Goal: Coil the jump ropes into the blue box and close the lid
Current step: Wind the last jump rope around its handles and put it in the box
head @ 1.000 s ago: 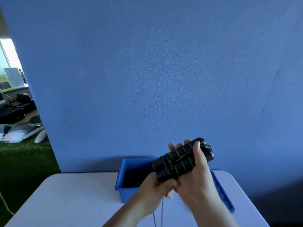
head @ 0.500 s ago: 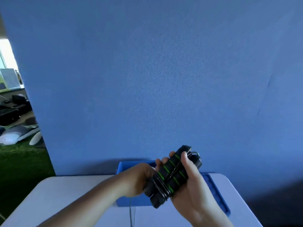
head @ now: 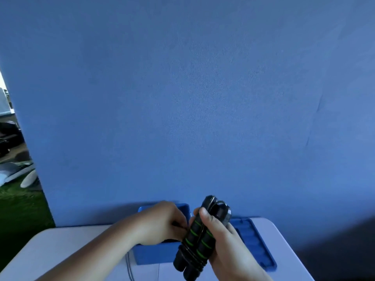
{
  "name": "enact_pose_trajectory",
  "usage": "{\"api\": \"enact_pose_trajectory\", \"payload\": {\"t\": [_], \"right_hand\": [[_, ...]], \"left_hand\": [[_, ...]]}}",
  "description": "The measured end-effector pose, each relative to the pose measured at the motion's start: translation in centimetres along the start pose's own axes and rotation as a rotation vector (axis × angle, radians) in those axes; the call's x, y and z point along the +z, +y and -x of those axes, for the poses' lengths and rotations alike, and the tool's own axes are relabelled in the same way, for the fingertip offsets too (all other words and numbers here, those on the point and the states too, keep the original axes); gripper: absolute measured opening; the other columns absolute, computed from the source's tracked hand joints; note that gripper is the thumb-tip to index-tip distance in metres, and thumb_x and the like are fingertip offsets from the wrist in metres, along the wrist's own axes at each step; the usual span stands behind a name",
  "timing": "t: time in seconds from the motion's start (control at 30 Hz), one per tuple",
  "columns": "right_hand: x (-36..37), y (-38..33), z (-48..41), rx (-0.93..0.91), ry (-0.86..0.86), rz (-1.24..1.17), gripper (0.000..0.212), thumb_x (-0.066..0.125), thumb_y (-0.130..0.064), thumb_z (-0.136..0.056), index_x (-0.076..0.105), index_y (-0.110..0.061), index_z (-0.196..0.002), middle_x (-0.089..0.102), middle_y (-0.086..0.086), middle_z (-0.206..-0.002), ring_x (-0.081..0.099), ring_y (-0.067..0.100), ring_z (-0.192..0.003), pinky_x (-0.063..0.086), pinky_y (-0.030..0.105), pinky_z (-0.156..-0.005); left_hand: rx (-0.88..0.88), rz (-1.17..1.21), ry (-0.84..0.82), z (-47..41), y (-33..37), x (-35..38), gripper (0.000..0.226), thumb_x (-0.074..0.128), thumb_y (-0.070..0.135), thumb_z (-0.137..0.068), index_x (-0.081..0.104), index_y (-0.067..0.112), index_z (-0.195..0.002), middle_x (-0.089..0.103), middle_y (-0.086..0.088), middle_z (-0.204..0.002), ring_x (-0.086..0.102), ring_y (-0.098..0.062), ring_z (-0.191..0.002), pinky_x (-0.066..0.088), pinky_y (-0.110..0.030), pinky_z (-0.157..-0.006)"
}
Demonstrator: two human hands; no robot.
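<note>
Gripping the paired black-and-green handles of the jump rope (head: 199, 238), the right hand (head: 221, 240) holds the bundle tilted above the blue box (head: 154, 254), which sits on the desk (head: 60, 250). The left hand (head: 162, 222), fingers curled, appears to pinch the cord (head: 129, 268) just beside the handles; a loose length trails off the desk's near edge. The lid (head: 255, 242) lies flat to the box's right. Risk, as judged: only tension holds the turns round the handles, so a slackened pinch could let them spring loose. The trailing length may snag the desk edge or get caught under the lid.
</note>
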State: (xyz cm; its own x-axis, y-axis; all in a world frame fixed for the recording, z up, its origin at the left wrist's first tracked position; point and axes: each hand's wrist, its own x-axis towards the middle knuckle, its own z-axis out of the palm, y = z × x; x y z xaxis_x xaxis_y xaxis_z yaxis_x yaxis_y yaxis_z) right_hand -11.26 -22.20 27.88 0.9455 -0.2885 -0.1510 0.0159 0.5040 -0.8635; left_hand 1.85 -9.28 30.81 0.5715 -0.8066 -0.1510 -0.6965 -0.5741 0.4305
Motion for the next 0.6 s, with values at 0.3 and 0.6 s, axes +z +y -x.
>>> {"api": "enact_pose_trajectory", "payload": {"t": [0.3, 0.6], "right_hand": [[-1.0, 0.4, -1.0, -0.029, 0.092, 0.123, 0.041, 0.087, -0.031, -0.07, 0.075, -0.001, -0.096, 0.075, 0.019, -0.09, 0.072, 0.028, -0.08, 0.056, 0.043, -0.074], [-0.7, 0.4, -1.5, -0.226, 0.171, 0.292, 0.024, 0.067, -0.024, -0.093, 0.073, -0.007, -0.078, 0.069, 0.009, -0.071, 0.067, 0.023, -0.066, 0.052, 0.034, -0.062]], "left_hand": [[-0.031, -0.037, 0.075, 0.9, 1.1, 0.9, 0.021, 0.061, 0.034, -0.089, 0.065, 0.014, -0.082, 0.05, 0.003, -0.062, 0.039, -0.01, -0.053, 0.03, -0.029, -0.053], [-0.16, 0.051, 0.311, 1.3, 2.5, 1.9, 0.023, 0.051, 0.024, -0.086, 0.056, 0.006, -0.073, 0.049, -0.006, -0.059, 0.036, -0.018, -0.052, 0.03, -0.031, -0.051]]}}
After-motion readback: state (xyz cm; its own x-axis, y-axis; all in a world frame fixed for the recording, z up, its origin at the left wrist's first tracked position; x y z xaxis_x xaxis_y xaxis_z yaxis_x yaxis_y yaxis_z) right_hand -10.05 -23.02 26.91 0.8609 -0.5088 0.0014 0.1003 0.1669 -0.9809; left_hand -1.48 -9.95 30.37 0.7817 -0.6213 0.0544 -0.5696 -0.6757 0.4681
